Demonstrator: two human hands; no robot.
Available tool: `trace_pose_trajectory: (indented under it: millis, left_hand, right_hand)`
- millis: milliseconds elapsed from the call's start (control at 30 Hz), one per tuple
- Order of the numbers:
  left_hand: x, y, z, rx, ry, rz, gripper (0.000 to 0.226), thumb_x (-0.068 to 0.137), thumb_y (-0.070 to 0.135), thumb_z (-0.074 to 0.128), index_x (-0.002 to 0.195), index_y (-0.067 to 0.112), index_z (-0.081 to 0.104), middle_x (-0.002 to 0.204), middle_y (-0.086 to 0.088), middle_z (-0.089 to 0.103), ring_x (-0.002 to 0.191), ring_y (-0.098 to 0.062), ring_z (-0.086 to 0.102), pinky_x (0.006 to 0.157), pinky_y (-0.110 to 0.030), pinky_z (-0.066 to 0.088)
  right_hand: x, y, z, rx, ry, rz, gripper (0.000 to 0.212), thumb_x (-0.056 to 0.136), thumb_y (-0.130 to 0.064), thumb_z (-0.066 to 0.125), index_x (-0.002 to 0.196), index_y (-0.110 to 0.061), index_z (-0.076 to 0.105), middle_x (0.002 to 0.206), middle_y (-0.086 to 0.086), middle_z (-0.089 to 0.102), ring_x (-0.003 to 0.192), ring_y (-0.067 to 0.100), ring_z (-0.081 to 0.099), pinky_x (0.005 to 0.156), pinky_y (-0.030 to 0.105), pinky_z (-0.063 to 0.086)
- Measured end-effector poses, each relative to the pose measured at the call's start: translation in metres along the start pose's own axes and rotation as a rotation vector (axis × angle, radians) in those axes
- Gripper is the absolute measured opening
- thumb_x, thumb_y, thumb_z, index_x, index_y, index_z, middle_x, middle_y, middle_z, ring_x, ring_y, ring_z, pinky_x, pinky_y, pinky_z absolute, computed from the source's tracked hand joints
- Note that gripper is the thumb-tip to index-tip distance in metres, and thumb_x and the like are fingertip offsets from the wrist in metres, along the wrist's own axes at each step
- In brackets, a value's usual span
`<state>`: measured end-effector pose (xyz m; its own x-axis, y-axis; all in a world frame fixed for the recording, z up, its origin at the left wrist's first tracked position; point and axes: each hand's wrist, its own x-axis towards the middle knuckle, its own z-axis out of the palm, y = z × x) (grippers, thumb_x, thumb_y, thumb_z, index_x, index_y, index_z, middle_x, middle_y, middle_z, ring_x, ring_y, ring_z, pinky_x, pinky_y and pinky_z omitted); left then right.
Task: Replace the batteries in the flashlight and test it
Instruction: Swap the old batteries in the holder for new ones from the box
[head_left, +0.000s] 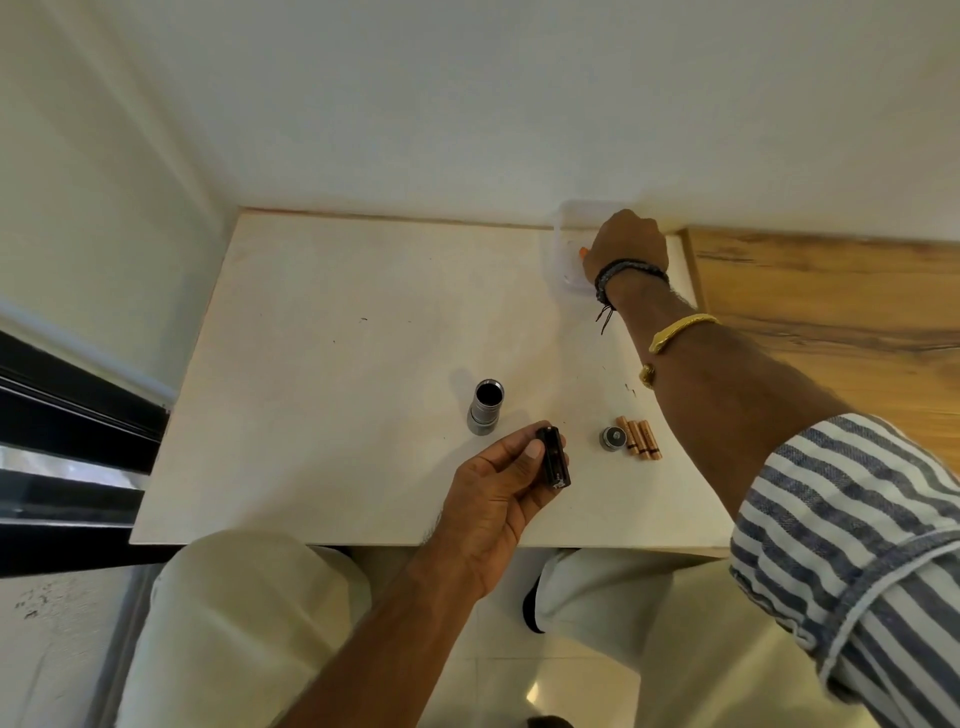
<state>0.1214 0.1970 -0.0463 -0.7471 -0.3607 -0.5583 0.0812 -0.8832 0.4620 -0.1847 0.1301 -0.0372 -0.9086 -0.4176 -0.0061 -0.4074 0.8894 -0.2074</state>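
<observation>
Here, a person sits at a white table (337, 322) with both arms out over it. The left hand (493, 493) hovers above the near edge and holds a small black battery holder (555, 457), thumb on its near side and fingers curled behind it. The holder points away from the body, tilted a little.

The right hand (626, 244) reaches to the far right corner of the table, where it dips into a clear plastic box (563, 223) set against the wall. Only the back of that hand shows, knuckles up. Its fingers are hidden, so I cannot tell whether they grip anything. A small orange tip (583, 252) peeks out just beside the hand, inside the box.

The silver flashlight body (485, 410) stands upright on the table just beyond the left hand, its dark open end facing up. To the right of the left hand lies the round end cap (612, 437). Just beside it, 3 copper-coloured batteries (640, 439) lie side by side, near the right forearm.

The right wrist wears dark cord bracelets (623, 273), with a gold bangle (680, 327) further up the arm. A blue and white striped sleeve (841, 519) is rolled near the elbow. A wooden surface (831, 301) adjoins the table on the right.
</observation>
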Motion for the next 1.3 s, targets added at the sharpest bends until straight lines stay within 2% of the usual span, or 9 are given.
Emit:
trace_pose_trajectory:
  millis: [167, 233, 333, 400, 500, 667, 900, 1067, 1300]
  left_hand:
    - [0.002, 0.002, 0.0, -0.006, -0.002, 0.005, 0.037, 0.082, 0.012, 0.066, 0.118, 0.004, 0.068, 0.117, -0.019, 0.071, 0.102, -0.026, 0.072, 0.079, -0.031, 0.06]
    - [0.001, 0.003, 0.0, 0.004, 0.0, 0.011, 0.037, 0.083, 0.011, 0.065, 0.12, 0.003, 0.067, 0.118, -0.018, 0.071, 0.101, -0.025, 0.071, 0.079, -0.03, 0.06]
    - [-0.001, 0.002, 0.0, 0.026, 0.005, 0.014, 0.035, 0.087, 0.01, 0.063, 0.121, 0.004, 0.066, 0.119, -0.017, 0.07, 0.104, -0.026, 0.07, 0.08, -0.03, 0.06]
    - [-0.003, 0.001, 0.001, 0.039, 0.005, 0.02, 0.035, 0.086, 0.01, 0.064, 0.12, 0.004, 0.066, 0.119, -0.017, 0.071, 0.105, -0.026, 0.07, 0.079, -0.03, 0.06]
    - [-0.007, 0.003, 0.002, 0.048, 0.002, 0.032, 0.036, 0.082, 0.012, 0.066, 0.117, 0.004, 0.068, 0.118, -0.018, 0.07, 0.105, -0.027, 0.07, 0.079, -0.031, 0.059]
    - [-0.012, 0.003, 0.002, 0.052, -0.009, 0.06, 0.026, 0.091, 0.005, 0.061, 0.116, 0.003, 0.068, 0.118, -0.02, 0.07, 0.101, -0.025, 0.07, 0.078, -0.03, 0.059]
    - [-0.022, -0.004, -0.002, 0.112, -0.045, 0.094, 0.024, 0.092, 0.006, 0.062, 0.114, 0.005, 0.071, 0.114, -0.017, 0.072, 0.103, -0.026, 0.069, 0.081, -0.033, 0.059]
    - [-0.03, -0.004, -0.003, 0.205, -0.044, 0.105, 0.019, 0.092, 0.007, 0.063, 0.107, 0.012, 0.073, 0.104, -0.01, 0.076, 0.095, -0.021, 0.072, 0.077, -0.029, 0.059]
    - [-0.044, -0.004, -0.007, 0.27, -0.038, 0.121, 0.02, 0.088, 0.007, 0.068, 0.107, 0.009, 0.072, 0.105, -0.015, 0.076, 0.092, -0.025, 0.074, 0.073, -0.03, 0.059]
  right_hand:
    - [-0.001, 0.002, -0.002, 0.08, 0.001, -0.048, 0.028, 0.094, -0.022, 0.066, 0.116, -0.005, 0.069, 0.117, 0.016, 0.071, 0.112, 0.037, 0.066, 0.089, 0.041, 0.056]
    - [-0.008, 0.003, -0.005, 0.245, 0.047, -0.059, 0.021, 0.093, -0.013, 0.064, 0.112, -0.011, 0.073, 0.114, 0.011, 0.073, 0.108, 0.031, 0.067, 0.086, 0.035, 0.056]
    - [-0.034, 0.003, -0.019, 0.571, 0.12, -0.068, 0.034, 0.092, -0.007, 0.06, 0.121, -0.022, 0.07, 0.104, 0.006, 0.074, 0.094, 0.019, 0.068, 0.078, 0.024, 0.049]
    - [-0.058, 0.006, -0.028, 0.759, 0.13, -0.087, 0.037, 0.092, -0.007, 0.06, 0.123, -0.024, 0.07, 0.094, 0.005, 0.074, 0.085, 0.017, 0.07, 0.08, 0.029, 0.058]
    - [-0.099, 0.015, -0.039, 1.029, 0.075, -0.052, 0.029, 0.092, -0.005, 0.063, 0.116, -0.019, 0.071, 0.086, 0.007, 0.074, 0.074, 0.021, 0.076, 0.071, 0.04, 0.065]
    - [-0.173, 0.037, -0.052, 1.329, -0.057, 0.019, 0.026, 0.088, -0.003, 0.071, 0.113, -0.012, 0.07, 0.081, 0.015, 0.075, 0.076, 0.03, 0.078, 0.073, 0.04, 0.065]
    - [-0.257, 0.066, -0.057, 1.366, -0.212, 0.075, 0.026, 0.088, -0.004, 0.075, 0.111, -0.013, 0.072, 0.086, 0.015, 0.078, 0.082, 0.032, 0.078, 0.073, 0.036, 0.064]
    - [-0.283, 0.08, -0.058, 1.221, -0.199, 0.007, 0.021, 0.087, -0.008, 0.077, 0.107, -0.017, 0.075, 0.08, 0.007, 0.079, 0.077, 0.025, 0.077, 0.068, 0.036, 0.063]
    - [-0.301, 0.084, -0.057, 1.02, -0.149, -0.108, 0.026, 0.087, -0.015, 0.08, 0.112, -0.014, 0.076, 0.081, -0.003, 0.079, 0.075, 0.012, 0.077, 0.066, 0.03, 0.065]
